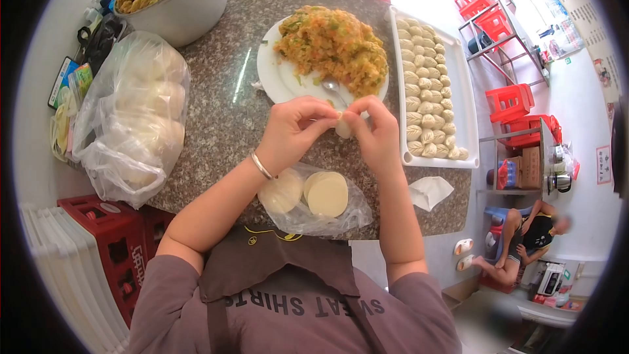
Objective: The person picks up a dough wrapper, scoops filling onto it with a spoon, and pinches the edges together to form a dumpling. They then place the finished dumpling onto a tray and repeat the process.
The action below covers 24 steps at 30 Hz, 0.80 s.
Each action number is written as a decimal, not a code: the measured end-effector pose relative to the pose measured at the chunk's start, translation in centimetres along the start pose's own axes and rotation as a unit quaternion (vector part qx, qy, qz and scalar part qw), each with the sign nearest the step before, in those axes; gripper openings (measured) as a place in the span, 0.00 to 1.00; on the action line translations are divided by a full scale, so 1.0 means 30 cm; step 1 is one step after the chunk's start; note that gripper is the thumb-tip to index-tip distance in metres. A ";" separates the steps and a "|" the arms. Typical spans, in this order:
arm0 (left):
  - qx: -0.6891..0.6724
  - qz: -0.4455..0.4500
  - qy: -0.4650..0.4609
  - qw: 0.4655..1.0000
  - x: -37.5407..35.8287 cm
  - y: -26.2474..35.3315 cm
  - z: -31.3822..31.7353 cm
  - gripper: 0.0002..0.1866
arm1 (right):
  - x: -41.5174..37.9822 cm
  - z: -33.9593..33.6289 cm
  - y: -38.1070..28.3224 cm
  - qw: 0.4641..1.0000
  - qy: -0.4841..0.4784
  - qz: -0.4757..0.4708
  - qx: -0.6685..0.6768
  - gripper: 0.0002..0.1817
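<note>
Both my hands meet at the near edge of a white plate (267, 69) heaped with orange-green filling (334, 46). Between them is a small pale dumpling (343, 128), mostly hidden by the fingers. My left hand (298, 124) pinches its left side, and my right hand (373, 131) pinches its right side. A spoon (333, 86) rests in the filling just beyond them. Nearer my body, round dough wrappers (326, 195) lie stacked on a clear plastic bag (295, 223). Rows of pleated dumplings (426, 92) fill a white tray (466, 111) at the right.
A metal bowl of filling (190, 16) stands at the back left, above a plastic bag of round dough stacks (147, 111). White paper (430, 191) lies by the tray on the speckled counter (216, 92). Another person (527, 236) sits far right, near red stools (510, 103).
</note>
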<state>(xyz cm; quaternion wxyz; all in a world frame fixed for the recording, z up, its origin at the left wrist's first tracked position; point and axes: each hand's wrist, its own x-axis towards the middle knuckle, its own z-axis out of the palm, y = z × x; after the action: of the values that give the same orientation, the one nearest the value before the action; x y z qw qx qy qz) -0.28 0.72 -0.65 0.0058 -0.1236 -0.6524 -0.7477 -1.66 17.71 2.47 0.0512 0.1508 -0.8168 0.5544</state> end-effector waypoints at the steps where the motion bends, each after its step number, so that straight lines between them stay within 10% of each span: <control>1: -0.001 -0.001 0.001 1.000 -0.002 0.007 -0.001 0.06 | 0.004 -0.001 -0.002 0.999 -0.007 -0.032 -0.011 0.04; 24: -0.232 -0.136 -0.010 0.963 -0.006 -0.047 -0.015 0.04 | -0.019 0.061 0.048 0.987 0.076 -0.118 0.072 0.07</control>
<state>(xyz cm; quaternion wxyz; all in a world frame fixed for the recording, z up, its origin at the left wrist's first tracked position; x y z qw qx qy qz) -0.43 0.46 -2.11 -0.1312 -0.0393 -0.4717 -0.8710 -1.41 16.63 0.36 0.1675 0.2069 -0.7450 0.6116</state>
